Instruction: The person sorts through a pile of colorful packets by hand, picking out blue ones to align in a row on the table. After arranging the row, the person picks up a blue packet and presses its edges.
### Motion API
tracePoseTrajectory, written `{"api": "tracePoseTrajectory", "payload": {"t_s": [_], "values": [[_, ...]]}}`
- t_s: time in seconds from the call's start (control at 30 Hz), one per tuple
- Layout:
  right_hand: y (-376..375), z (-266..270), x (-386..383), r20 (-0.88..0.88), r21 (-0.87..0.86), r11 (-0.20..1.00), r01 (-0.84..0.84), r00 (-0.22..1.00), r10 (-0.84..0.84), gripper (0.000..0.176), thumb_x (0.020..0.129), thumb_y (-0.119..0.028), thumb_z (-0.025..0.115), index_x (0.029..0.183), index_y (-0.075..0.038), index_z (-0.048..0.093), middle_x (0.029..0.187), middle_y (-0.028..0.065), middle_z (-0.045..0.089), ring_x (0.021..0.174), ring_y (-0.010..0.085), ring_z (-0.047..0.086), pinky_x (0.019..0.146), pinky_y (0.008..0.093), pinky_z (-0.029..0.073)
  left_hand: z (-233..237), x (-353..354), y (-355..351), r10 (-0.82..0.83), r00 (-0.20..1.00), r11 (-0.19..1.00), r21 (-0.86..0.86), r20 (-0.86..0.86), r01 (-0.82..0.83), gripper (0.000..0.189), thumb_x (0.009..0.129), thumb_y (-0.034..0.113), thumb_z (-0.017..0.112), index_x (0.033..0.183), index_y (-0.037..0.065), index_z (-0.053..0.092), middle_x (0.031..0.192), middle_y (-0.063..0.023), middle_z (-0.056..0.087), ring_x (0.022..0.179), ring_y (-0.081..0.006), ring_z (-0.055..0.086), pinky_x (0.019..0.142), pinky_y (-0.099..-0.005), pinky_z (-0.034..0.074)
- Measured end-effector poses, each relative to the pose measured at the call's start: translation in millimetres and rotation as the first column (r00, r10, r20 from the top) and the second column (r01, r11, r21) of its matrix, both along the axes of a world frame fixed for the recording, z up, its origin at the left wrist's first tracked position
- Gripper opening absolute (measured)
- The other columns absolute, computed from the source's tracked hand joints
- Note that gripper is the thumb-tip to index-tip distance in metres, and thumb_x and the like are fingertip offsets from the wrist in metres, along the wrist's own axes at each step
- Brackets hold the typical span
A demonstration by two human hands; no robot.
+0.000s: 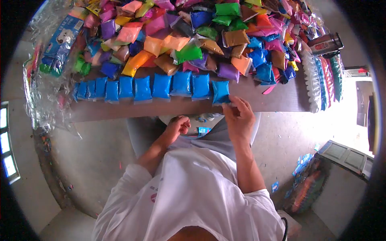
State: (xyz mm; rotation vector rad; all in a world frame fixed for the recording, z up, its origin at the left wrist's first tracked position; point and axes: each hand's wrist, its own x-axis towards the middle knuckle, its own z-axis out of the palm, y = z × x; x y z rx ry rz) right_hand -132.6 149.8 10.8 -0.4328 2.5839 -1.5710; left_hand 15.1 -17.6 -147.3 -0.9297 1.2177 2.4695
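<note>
A row of several small blue packets (162, 85) lies along the near side of the brown table (265, 102). At the row's right end is one more blue packet (220, 90), slightly lighter in shade. My right hand (240, 120) has thumb and fingers closed on that packet's lower right corner, at the table's edge. Below the edge, over my lap, my left hand (178, 127) is curled into a loose fist, and nothing shows in it.
A heap of multicoloured packets (189, 50) covers the table's far side. Clear plastic wrapping (36, 92) and a bear-printed blue pack (66, 34) are at the left. At the right stand a dark can (323, 43) and strips of packets (315, 86).
</note>
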Motion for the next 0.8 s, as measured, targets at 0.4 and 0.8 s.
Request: {"api": "tracePoseTrajectory", "payload": {"t_s": [0.4,0.8], "values": [[-7.5,0.8,-0.3,-0.090,0.083,0.996,0.043,0.995,-0.035,0.025,0.080,-0.009,0.069,0.104,-0.004,0.068,0.099,0.0106,0.065,0.080,0.0179,0.066,0.071,0.0278,0.051,0.1,-0.5,1.7,0.043,0.999,0.999,0.014,-0.003,-0.043,0.023,0.090,0.029,0.053,0.085,0.007,0.057,0.076,-0.0049,0.058,0.059,-0.0121,0.050,0.055,-0.0259,0.039],[-10.6,15.1,-4.9,-0.138,0.103,0.991,0.084,0.988,-0.070,0.026,0.079,-0.013,0.073,0.102,-0.004,0.064,0.093,0.0131,0.064,0.073,0.0244,0.064,0.067,0.0333,0.051,6.3,0.2,-0.8,0.005,1.000,0.999,0.032,0.005,-0.005,0.024,0.094,0.029,0.051,0.087,0.007,0.056,0.079,-0.0043,0.058,0.064,-0.0123,0.049,0.060,-0.0264,0.041]]}}
